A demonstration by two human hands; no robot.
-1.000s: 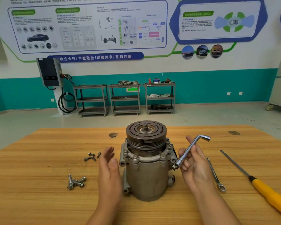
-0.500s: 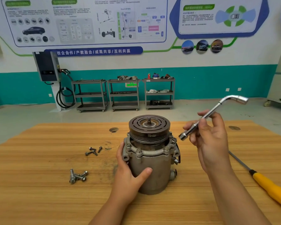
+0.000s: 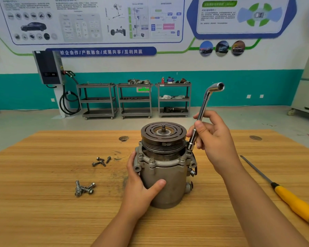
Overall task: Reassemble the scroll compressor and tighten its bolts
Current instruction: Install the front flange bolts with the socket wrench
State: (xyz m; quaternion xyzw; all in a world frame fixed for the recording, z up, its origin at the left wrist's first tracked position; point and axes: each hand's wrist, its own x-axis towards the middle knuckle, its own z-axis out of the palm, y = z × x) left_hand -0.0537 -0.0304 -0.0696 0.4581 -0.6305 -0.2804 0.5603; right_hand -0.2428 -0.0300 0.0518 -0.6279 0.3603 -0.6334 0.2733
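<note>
Wooden desk (image 3: 43, 211), frame centre: scroll compressor (image 3: 165, 180) upright, left hand (image 3: 139, 188) fingers (image 3: 132, 158) curled round its body to steady it, right hand (image 3: 216, 139) fingers (image 3: 201, 126) gripping socket wrench (image 3: 204, 104) set at its right flange (image 3: 168, 164), evidently for tightening.

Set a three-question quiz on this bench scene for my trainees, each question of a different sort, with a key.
1. Fill in: the loose bolts lie on the table in ___ separate clusters.
2. True or false: the left hand grips the compressor by its body.
3. The right hand holds the L-shaped socket wrench with its lower end at: A) the compressor's flange, on the right side; B) the table; C) the loose bolts.

Key: 1 two; 2 true; 3 A.
</note>
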